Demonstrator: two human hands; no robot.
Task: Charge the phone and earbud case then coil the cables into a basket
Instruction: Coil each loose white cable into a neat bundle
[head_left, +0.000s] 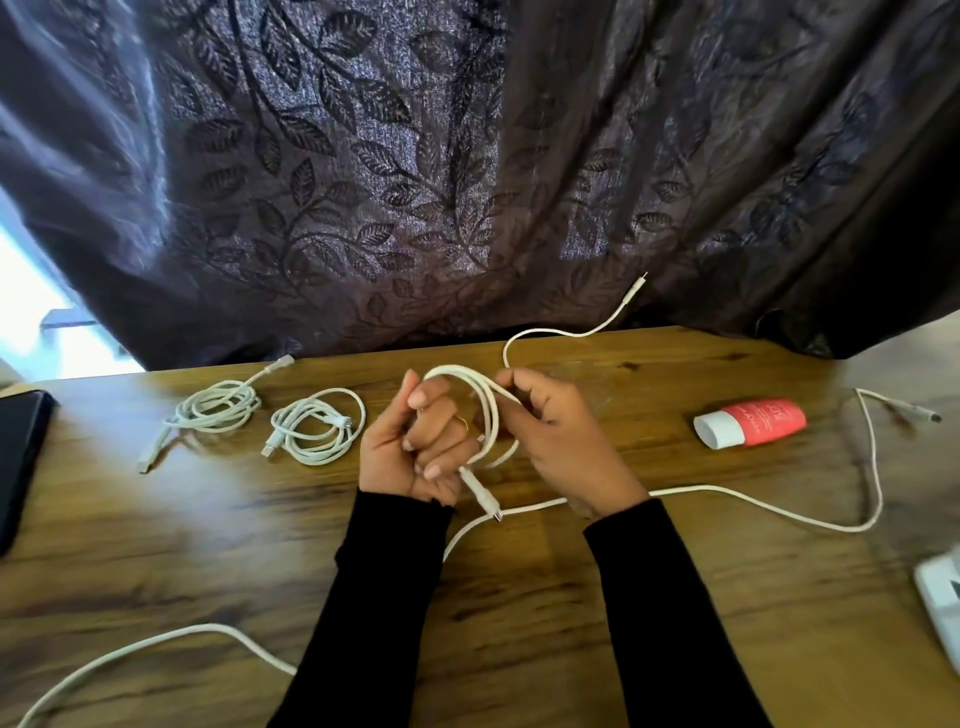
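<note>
Black sleeves (395, 597) nearest; left hand (410, 447) gripped thin white cable loop (483, 395), right hand (561, 441) pinching it alongside; plug (485, 499) dangled just below grip; risk: loose tail (571, 332) beyond could snag, springing coil open.

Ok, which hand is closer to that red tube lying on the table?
Right. The right hand is just left of the red tube, with bare table between them; the left hand sits further left, beyond the cable loop both hands grip.
</note>
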